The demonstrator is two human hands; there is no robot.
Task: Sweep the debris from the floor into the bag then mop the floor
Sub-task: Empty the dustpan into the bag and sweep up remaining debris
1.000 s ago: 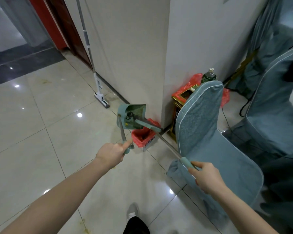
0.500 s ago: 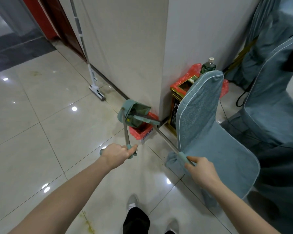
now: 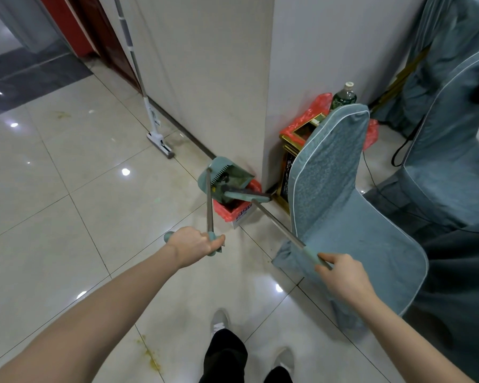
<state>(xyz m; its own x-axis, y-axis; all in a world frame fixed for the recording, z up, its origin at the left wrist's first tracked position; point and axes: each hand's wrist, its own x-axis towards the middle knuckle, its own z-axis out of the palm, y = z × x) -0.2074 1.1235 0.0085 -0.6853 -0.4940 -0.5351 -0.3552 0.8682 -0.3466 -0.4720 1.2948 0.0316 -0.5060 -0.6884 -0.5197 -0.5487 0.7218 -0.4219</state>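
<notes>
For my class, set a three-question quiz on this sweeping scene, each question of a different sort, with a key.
1. True or false: the left hand grips the dustpan handle.
2. Multiple choice: the dustpan is tipped over A) the red bag, B) the chair, C) the mop.
3. Fill in: the right hand holds the ____ handle.

Key: 1 true; 2 A; 3 broom.

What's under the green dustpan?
A box lined with a red bag sits under the tilted dustpan. The broom head and dustpan cover its inside, so the contents stay hidden.
</notes>
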